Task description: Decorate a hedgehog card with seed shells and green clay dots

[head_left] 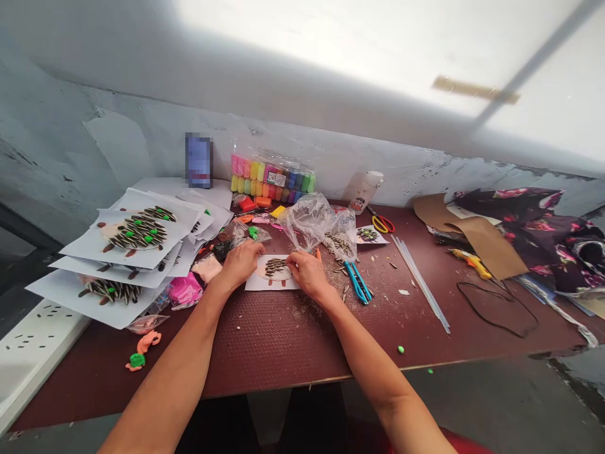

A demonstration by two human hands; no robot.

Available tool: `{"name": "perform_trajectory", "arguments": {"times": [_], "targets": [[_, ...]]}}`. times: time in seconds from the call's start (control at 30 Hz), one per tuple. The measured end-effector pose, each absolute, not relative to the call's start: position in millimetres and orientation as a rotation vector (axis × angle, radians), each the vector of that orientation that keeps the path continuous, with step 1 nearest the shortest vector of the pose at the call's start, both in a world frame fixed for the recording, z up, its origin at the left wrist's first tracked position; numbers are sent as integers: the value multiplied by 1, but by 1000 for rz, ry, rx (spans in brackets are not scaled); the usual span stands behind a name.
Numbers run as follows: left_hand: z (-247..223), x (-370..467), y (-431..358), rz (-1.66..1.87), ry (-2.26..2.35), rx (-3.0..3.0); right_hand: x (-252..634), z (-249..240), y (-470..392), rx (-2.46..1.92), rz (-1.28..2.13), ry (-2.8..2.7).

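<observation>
A white card (255, 283) lies on the dark red table, bearing a pale clay shape partly covered with striped seeds (275, 267). At the card's upper left is my left hand (242, 261), its fingers bent together; what they hold, if anything, is too small to tell. My right hand (307, 271) reaches the right side of the seeded shape, thumb and fingertips pinched on something I cannot make out. Just behind my right hand, loose seeds (336, 244) spill by a clear plastic bag (309, 217). A blue cutter (358, 284) lies to its right.
Stacked cards with seeded hedgehogs (137, 234) stand at the left, near pink clay (185, 290). Coloured clay packs (271, 180), a white bottle (366, 192) and scissors (382, 223) are at the back. Clear glue sticks (420, 284), a yellow glue gun (472, 263) and floral cloth (534, 233) lie right.
</observation>
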State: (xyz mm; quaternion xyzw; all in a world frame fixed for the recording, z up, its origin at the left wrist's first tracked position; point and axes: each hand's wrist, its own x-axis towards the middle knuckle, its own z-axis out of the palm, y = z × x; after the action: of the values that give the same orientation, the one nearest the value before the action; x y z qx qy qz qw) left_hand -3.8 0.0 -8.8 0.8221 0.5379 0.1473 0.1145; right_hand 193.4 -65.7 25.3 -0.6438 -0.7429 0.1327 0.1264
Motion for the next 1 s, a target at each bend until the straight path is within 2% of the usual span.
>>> {"name": "perform_trajectory", "arguments": {"times": [0.47,1.0], "targets": [[-8,-3,0,418,1583,2417,188,26,-67,-1882,324,-2255],[-12,-6,3,476,1563,2374,217,40,-62,-2062,277,-1991]]}}
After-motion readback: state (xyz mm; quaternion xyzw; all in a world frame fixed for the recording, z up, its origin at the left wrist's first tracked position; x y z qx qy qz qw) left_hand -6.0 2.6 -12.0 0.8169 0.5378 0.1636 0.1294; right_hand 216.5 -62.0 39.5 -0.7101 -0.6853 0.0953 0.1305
